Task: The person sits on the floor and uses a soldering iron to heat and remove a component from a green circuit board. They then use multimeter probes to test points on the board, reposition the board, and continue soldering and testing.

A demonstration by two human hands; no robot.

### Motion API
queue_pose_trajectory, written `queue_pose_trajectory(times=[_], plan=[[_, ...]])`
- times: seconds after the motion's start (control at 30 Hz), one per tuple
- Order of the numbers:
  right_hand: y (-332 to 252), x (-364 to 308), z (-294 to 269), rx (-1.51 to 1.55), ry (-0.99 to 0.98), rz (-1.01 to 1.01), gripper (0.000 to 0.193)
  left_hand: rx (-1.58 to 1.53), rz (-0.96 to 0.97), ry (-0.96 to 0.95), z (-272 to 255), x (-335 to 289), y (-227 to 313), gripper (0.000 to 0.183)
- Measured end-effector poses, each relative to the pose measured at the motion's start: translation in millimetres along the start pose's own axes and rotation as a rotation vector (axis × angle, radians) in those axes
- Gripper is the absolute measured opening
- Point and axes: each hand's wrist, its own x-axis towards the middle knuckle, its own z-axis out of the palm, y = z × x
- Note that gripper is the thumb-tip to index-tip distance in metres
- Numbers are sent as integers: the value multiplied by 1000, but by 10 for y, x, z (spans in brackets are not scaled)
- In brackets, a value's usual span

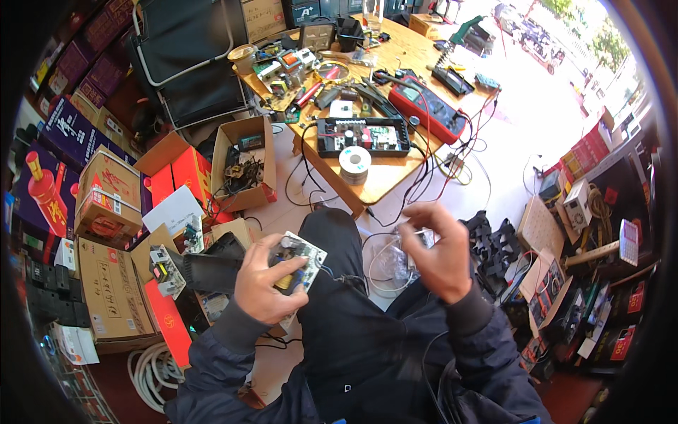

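Observation:
My left hand grips a circuit board by its edges, over my left thigh. Yellow, blue and silvery parts show between the fingers, and thin wires leave the board's right side. The hand hides much of the board. To the right, my right hand hovers with curved fingers, thumb and forefinger apart, and nothing visible between them. Below and behind it lies a clear plastic bag with a pale cable, partly covered by the hand.
Ahead stands a wooden table bearing a solder spool, an opened black case with electronics, a red multimeter and loose tools. Left are cardboard boxes and more boards. Black plastic parts lie right, beside shelves of clutter.

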Motion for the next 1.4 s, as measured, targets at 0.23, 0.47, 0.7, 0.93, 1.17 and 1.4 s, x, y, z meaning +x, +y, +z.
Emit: queue_pose_trajectory(times=[0.23, 0.47, 0.7, 0.93, 1.17, 1.4], plan=[[-175, 854, -255, -23, 53, -55, 17, -72, -16, 220, -564, -4, -209, 55], [-263, 1445, -238, -123, 6, -63, 17, -99, -45, 341, -1116, 170, -138, 55], [16, 2236, -54, -265, -18, -120, 19, -217, 11, 361, -1331, 359, -57, 55], [250, 2871, 13, -331, 50, -162, 23, -375, -100, 339, -1097, 389, -27, 56], [276, 3168, -349, -312, 87, -74, 27, -411, -252, 293, -770, 327, -207, 56], [360, 3290, -905, -296, 181, -49, 26, -436, -363, 259, -606, 252, -331, 56]])
